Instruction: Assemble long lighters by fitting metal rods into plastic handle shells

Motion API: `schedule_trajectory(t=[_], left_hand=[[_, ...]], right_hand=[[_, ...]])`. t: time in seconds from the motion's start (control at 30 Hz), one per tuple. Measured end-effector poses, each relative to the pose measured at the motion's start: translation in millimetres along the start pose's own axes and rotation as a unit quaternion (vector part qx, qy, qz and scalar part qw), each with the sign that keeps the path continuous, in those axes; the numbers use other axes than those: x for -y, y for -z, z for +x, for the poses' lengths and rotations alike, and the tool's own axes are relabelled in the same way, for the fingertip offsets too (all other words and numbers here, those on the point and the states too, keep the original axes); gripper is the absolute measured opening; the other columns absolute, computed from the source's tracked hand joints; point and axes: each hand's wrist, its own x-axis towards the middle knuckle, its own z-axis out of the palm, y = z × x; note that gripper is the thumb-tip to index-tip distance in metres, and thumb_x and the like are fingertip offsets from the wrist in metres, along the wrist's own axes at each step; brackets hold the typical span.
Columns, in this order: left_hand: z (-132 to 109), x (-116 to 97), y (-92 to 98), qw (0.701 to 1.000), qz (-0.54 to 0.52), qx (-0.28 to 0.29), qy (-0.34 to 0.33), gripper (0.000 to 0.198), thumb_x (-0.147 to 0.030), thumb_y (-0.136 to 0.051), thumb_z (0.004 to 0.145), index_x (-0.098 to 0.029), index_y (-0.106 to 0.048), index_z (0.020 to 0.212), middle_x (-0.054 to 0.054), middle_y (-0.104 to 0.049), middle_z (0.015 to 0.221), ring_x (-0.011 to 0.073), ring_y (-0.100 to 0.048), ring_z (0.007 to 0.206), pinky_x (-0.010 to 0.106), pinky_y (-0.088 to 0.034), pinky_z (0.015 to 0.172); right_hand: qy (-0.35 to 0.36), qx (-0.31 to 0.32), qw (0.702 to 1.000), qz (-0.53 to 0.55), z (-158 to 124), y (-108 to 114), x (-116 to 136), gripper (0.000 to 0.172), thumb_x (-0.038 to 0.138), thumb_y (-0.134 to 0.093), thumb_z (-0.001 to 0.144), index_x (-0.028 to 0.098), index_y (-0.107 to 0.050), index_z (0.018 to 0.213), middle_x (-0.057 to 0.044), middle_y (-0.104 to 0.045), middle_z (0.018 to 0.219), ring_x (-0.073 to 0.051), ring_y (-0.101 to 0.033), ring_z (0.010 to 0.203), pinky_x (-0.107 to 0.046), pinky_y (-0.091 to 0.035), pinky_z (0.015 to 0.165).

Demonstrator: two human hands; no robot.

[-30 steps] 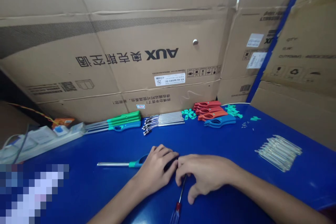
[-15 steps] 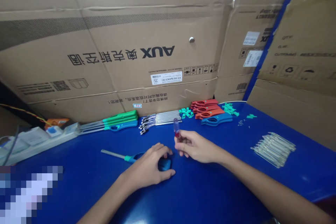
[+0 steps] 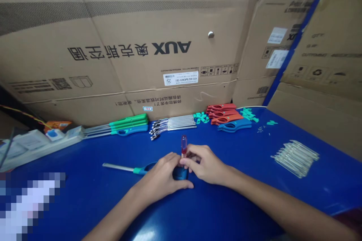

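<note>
My left hand (image 3: 164, 179) is closed over the blue handle of a long-nosed lighter (image 3: 132, 169) that lies flat on the blue table (image 3: 85, 196), its metal tube pointing left. My right hand (image 3: 203, 163) pinches a small screwdriver with a red handle (image 3: 183, 145), held upright with its tip down on the lighter's handle between my two hands. The tip itself is hidden by my fingers.
Along the cardboard wall at the back lie green and blue lighters (image 3: 127, 124), a bundle of metal tubes (image 3: 172, 124), red and blue handle shells (image 3: 226, 118) and small teal parts (image 3: 249, 115). Clear thin tubes (image 3: 295, 153) lie at right. A white power strip (image 3: 39, 141) sits at left.
A second ago the screwdriver lay low under my right hand near the table's front. My right hand lifted it, turned it upright, and brought it down onto the lighter handle beside my left hand.
</note>
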Motion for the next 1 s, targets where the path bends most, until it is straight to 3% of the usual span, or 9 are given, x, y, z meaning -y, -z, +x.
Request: schedule_trajectory(t=[0.13,0.33,1.0], left_hand=[[0,0,-0.3,1.0,0.002,0.004,0.002,0.045,-0.05,-0.079,0.067,-0.016,-0.058,0.085,0.005,-0.06,0.089,0.0232,-0.059,0.083,0.035,-0.048,0.074],[0,1,0.3,0.999,-0.028,0.003,-0.022,0.046,-0.046,-0.079,0.069,-0.018,-0.059,0.1,0.007,-0.061,0.098,0.0236,-0.06,0.091,0.037,-0.049,0.083],[0,2,-1.0,0.999,-0.008,-0.003,-0.031,0.041,-0.043,-0.078,0.071,-0.016,-0.057,0.094,0.007,-0.061,0.096,0.0239,-0.059,0.091,0.037,-0.048,0.082]], right_hand=[[0.0,0.007,1.0,0.001,0,1,2,0.011,0.022,-0.058,0.084,0.016,-0.053,0.077,-0.001,-0.059,0.068,-0.013,-0.059,0.059,-0.022,-0.047,0.054],[0.064,-0.012,0.992,-0.109,0,4,11,0.011,0.019,-0.067,0.079,0.015,-0.058,0.075,-0.001,-0.062,0.074,-0.011,-0.057,0.067,-0.022,-0.044,0.063],[0.055,-0.017,0.993,-0.101,0,3,11,0.011,0.023,-0.063,0.082,0.015,-0.059,0.077,-0.001,-0.063,0.072,-0.012,-0.056,0.065,-0.021,-0.045,0.061]])
